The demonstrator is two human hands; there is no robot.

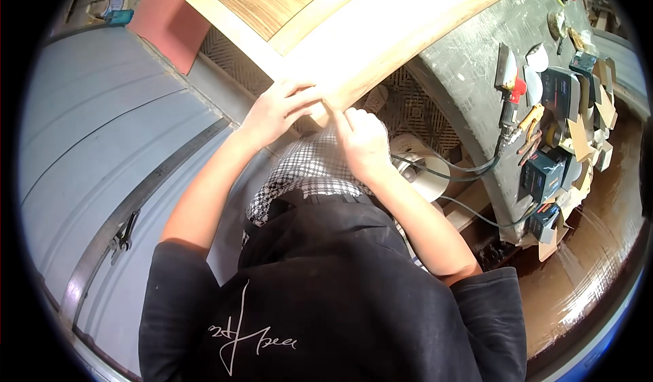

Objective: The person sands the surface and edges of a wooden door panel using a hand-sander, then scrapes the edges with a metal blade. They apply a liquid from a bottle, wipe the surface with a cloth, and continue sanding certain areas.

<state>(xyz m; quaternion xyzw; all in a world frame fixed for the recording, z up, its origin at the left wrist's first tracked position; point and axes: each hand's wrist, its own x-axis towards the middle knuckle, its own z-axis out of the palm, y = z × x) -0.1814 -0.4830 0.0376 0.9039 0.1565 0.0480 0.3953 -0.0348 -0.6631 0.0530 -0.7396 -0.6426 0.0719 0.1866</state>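
Observation:
A pale wooden framed panel (309,15) with a darker grain centre stretches away from me, its near corner brightly lit. My left hand (279,110) touches that corner with its fingers apart and slightly bent. Just right of it, my right hand (362,141) is curled at the panel's near edge, thumb toward the corner; whatever is between its fingers is hidden. Both hands are above my checked clothing (299,164) and dark apron.
A grey bench (462,69) at right carries a red-and-black power tool (510,83), sanding discs and several boxes (544,175). Hoses (469,178) hang beside it. Grey metal sheeting (95,124) with a clamp-like tool (122,236) lies left; a red board (166,25) stands upper left.

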